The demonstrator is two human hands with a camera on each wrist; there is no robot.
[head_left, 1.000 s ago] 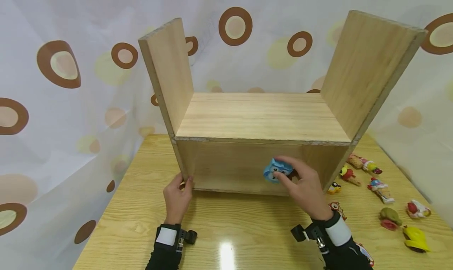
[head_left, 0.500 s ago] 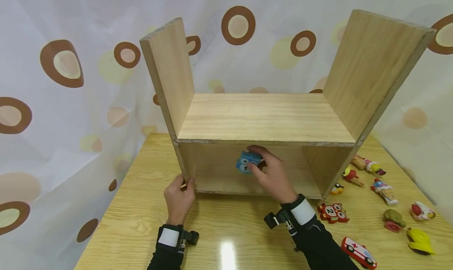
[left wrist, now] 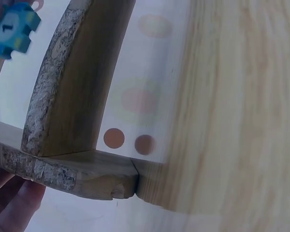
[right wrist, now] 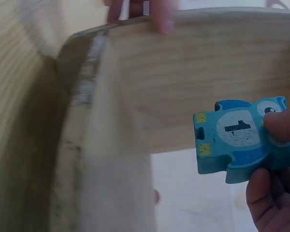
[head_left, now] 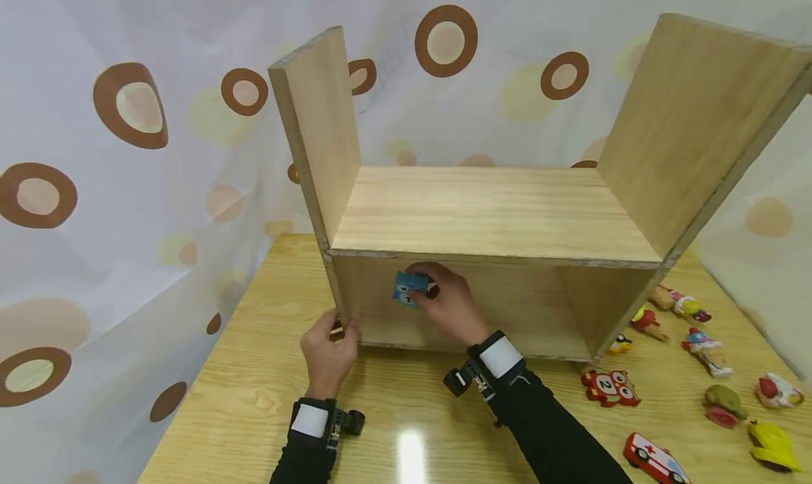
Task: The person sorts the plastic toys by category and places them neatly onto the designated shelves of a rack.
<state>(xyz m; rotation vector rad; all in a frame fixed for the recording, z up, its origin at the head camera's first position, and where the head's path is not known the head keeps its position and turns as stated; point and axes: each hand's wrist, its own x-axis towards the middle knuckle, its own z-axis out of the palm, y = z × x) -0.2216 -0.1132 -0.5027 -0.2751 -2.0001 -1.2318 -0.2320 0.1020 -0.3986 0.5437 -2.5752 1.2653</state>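
A blue owl block (head_left: 406,289) with a black number 1 on its belly (right wrist: 237,128) is pinched between the thumb and fingers of my right hand (head_left: 455,309). It is held in the lower compartment of a wooden shelf (head_left: 482,209), towards the left side and apart from the bottom board. My left hand (head_left: 330,361) grips the lower front of the shelf's left side panel, thumb on the inner side. In the left wrist view, part of the owl block (left wrist: 12,31) shows at the upper left, and fingers (left wrist: 21,203) lie behind the panel edge.
On the table right of the shelf lie a red owl block (head_left: 610,387), a toy ambulance (head_left: 656,458), several ice-cream toys (head_left: 707,350), a green-and-red toy (head_left: 723,405) and a yellow toy (head_left: 772,445). A patterned curtain (head_left: 495,19) hangs behind.
My right hand has carried the owl block leftward within the lower compartment. The red owl block and ambulance have come out from behind the right arm. My left hand keeps its grip.
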